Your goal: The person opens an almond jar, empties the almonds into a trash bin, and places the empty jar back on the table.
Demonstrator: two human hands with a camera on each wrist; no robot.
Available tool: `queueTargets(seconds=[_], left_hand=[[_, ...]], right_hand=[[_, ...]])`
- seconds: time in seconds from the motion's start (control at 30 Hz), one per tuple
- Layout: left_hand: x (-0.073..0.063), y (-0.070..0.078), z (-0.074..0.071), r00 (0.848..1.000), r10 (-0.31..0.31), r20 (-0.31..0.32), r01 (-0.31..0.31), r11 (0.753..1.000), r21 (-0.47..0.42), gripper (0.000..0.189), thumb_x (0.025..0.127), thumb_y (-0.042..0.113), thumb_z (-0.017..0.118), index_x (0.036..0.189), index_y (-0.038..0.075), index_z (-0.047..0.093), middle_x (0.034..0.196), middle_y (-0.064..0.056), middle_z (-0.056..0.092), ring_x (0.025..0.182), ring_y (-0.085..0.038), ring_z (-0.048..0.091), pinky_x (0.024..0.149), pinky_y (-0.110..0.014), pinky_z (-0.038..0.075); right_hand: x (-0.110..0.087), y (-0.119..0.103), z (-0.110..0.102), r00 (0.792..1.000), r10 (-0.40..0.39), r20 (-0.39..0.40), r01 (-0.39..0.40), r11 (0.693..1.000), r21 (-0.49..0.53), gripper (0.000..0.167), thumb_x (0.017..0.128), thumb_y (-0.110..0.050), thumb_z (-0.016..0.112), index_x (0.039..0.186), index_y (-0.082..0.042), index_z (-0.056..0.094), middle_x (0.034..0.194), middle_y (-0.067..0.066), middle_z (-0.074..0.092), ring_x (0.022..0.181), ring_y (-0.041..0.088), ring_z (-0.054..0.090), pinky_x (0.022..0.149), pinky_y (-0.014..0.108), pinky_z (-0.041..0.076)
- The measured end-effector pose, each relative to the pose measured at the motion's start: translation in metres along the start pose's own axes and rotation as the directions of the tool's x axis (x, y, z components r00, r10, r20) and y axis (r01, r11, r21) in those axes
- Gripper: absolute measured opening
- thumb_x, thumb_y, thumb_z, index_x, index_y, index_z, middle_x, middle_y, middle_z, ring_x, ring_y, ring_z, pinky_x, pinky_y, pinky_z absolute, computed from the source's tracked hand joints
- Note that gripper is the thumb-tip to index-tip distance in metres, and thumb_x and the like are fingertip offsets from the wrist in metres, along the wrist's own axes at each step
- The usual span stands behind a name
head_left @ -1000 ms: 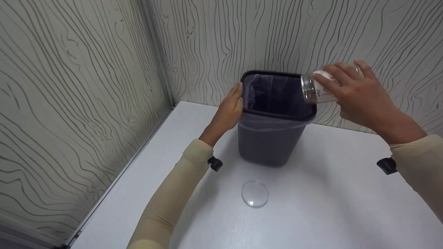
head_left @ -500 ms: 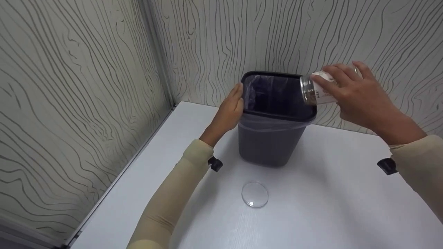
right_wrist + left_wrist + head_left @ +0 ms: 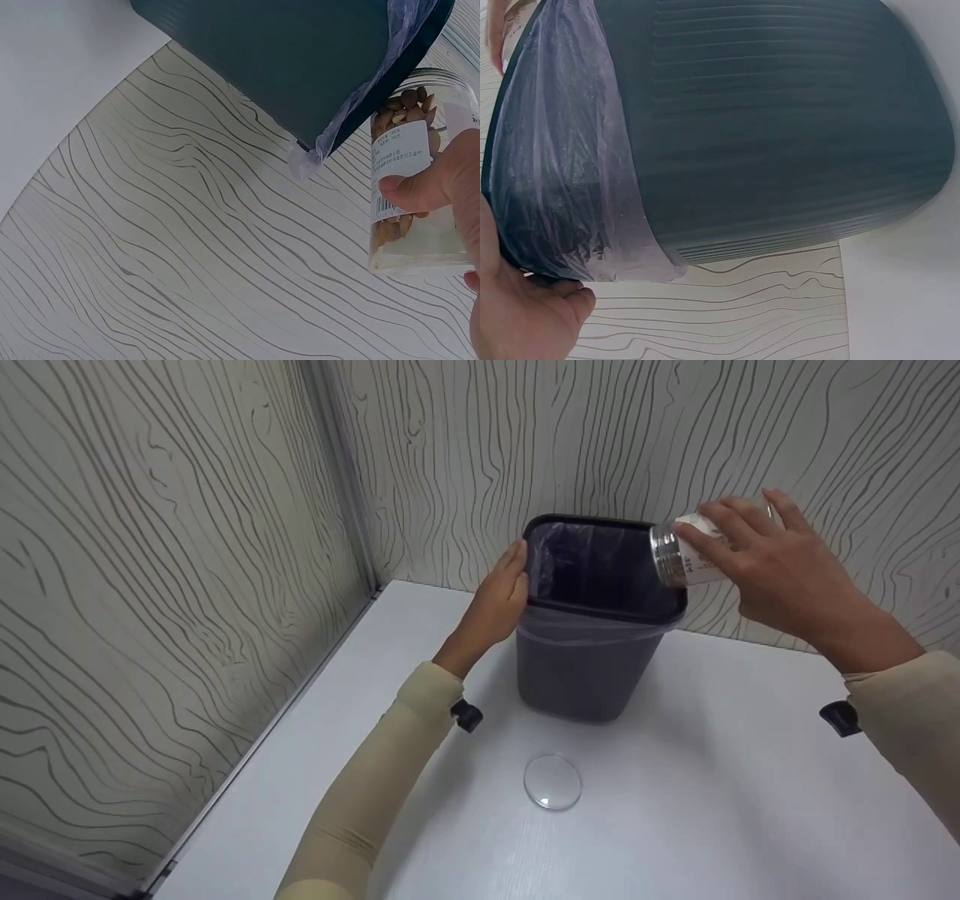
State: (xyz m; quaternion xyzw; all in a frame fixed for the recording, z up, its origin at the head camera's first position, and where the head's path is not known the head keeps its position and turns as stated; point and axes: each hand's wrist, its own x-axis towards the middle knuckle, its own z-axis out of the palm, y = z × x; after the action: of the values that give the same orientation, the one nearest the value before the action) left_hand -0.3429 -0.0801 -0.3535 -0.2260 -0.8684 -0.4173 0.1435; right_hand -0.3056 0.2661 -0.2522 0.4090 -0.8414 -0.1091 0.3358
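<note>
A dark grey trash bin (image 3: pixel 577 675), lined with a clear plastic bag (image 3: pixel 600 630), stands on the white table. My left hand (image 3: pixel 496 598) holds the left side of its rim; in the left wrist view, bent fingers (image 3: pixel 577 301) lie just under the rim. My right hand (image 3: pixel 787 566) grips a clear jar (image 3: pixel 420 259) with a white label, tipped sideways. The jar's lidless mouth (image 3: pixel 664 556) overlaps the bin's right rim. Through the wall of the jar, brown shelled-looking nuts (image 3: pixel 409 109) show. A round transparent lid (image 3: pixel 553 782) lies in front of the bin.
Wood-grain patterned panels (image 3: pixel 450 450) rise behind the table (image 3: pixel 675 810) and along its left side, close behind the bin. A metal corner post (image 3: pixel 341 472) stands at the back left. Small black devices (image 3: pixel 466 715) sit at both wrists.
The brown contents seen near the jar's mouth have thinned. The jar and right hand have shifted only slightly; the left hand, bin and lid keep their places.
</note>
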Motion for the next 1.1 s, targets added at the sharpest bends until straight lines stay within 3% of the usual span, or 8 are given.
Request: queueTargets(seconds=[0.5, 1.1], left_hand=[[0.0014, 0.0012, 0.0016, 1.000, -0.004, 0.012, 0.003, 1.000, 0.009, 0.055, 0.109, 0.020, 0.023, 0.160, 0.001, 0.019, 0.169, -0.009, 0.013, 0.155, -0.019, 0.013, 0.123, -0.026, 0.012], [0.0015, 0.0000, 0.0025, 1.000, -0.014, -0.001, 0.014, 1.000, 0.023, 0.055, 0.109, 0.020, 0.023, 0.160, 0.002, 0.019, 0.169, -0.008, 0.015, 0.155, -0.014, 0.012, 0.122, -0.024, 0.011]], right_hand=[[0.0009, 0.0013, -0.0020, 0.999, -0.026, 0.031, 0.028, 0.998, -0.063, 0.113, 0.052, 0.021, 0.078, 0.154, -0.010, 0.040, 0.147, 0.026, 0.045, 0.135, 0.045, 0.039, 0.119, 0.062, 0.018], [0.0040, 0.0023, -0.0005, 0.999, -0.037, 0.034, 0.039, 0.997, -0.069, 0.116, 0.048, 0.020, 0.080, 0.153, -0.010, 0.041, 0.147, 0.026, 0.044, 0.134, 0.046, 0.039, 0.119, 0.062, 0.018]])
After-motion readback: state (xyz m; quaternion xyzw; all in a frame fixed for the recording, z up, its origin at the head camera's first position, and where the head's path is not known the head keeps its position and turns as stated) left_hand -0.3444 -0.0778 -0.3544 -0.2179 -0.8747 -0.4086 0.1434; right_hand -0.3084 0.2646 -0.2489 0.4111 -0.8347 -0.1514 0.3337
